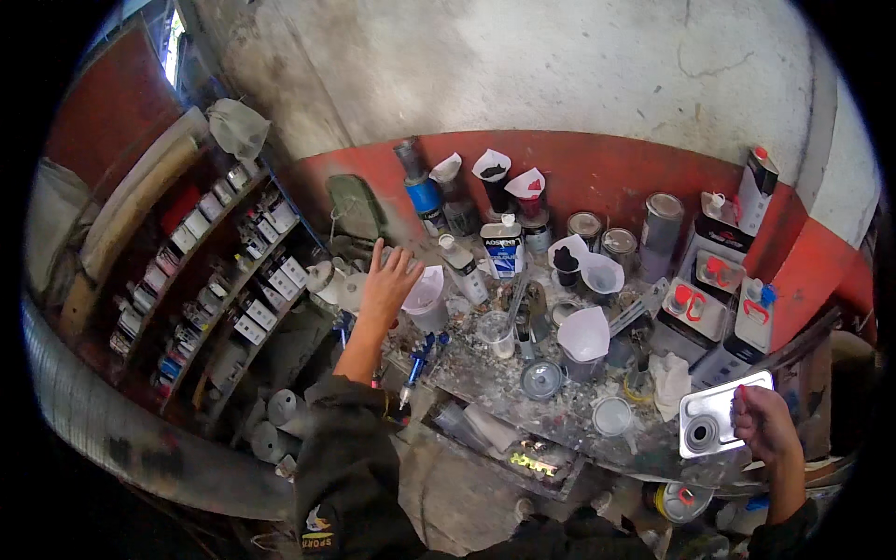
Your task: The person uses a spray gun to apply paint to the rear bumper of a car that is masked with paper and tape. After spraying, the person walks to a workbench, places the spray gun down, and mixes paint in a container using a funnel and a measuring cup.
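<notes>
My right hand [765, 426] is closed round the red handle of a rectangular metal can [693, 405], at the workbench's right end. The can's bare silver top with a round spout opening faces up. At the left end of the bench my left hand [388, 285] reaches forward, fingers stretched and slightly apart, with nothing visible in it. Close to its right stands a cup with a white paper strainer [425, 297]. A white plastic bottle [464, 271] is a little farther right. Below this hand a blue spray gun [417, 367] hangs at the bench edge.
Paint-splattered workbench [467, 347] carries several cups with paper strainers, a lidded grey pot [541, 380], and a clear cup [496, 331]. Tall metal cans with red caps [691, 317] crowd the right. Shelves of small cans [210, 289] stand left. A drawer [499, 448] sits below the front edge.
</notes>
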A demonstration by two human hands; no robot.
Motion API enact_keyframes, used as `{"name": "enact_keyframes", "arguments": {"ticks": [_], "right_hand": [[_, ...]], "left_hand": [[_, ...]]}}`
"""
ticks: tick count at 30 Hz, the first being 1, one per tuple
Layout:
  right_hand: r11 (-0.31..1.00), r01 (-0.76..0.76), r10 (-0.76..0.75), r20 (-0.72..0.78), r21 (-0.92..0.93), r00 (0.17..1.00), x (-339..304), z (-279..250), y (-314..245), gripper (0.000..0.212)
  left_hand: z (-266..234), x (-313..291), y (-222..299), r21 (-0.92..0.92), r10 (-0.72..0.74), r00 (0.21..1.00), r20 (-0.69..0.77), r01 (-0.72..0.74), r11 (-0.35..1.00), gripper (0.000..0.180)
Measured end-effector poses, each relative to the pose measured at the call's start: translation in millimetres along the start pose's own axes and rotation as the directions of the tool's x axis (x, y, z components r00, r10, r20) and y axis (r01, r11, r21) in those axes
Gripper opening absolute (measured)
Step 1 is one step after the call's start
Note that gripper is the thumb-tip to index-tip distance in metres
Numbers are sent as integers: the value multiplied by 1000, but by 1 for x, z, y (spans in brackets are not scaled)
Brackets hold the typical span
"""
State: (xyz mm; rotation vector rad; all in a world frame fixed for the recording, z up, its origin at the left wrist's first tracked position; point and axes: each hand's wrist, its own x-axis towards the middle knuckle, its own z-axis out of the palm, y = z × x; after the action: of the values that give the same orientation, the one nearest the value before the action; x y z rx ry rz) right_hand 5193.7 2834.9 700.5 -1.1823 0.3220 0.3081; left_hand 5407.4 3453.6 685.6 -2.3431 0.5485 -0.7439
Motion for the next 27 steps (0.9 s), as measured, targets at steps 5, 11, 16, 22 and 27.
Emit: {"name": "enact_keyframes", "arguments": {"ticks": [5, 11, 16, 22, 27], "right_hand": [[1000, -3, 4, -31, 24, 999, 0, -14, -4, 18], [998, 61, -60, -81, 13, 995, -6, -33, -10, 17], [997, 74, -72, -107, 13, 992, -12, -66, -24, 17], [994, -3, 20, -153, 111, 988, -11, -118, -46, 18], [995, 47, -25, -244, 87, 970, -26, -173, -61, 26]], "left_hand": [[7, 1, 9, -100, -285, 959, -6, 283, 954, 47], [27, -9, 3, -565, -779, 552, 299, 760, 321, 66], [84, -32, -34, -724, -863, 375, 337, 690, 17, 67], [10, -52, 39, -626, -500, 541, 676, 65, -777, 72], [-52, -43, 102, -692, -523, 567, 637, 121, -712, 77]]}}
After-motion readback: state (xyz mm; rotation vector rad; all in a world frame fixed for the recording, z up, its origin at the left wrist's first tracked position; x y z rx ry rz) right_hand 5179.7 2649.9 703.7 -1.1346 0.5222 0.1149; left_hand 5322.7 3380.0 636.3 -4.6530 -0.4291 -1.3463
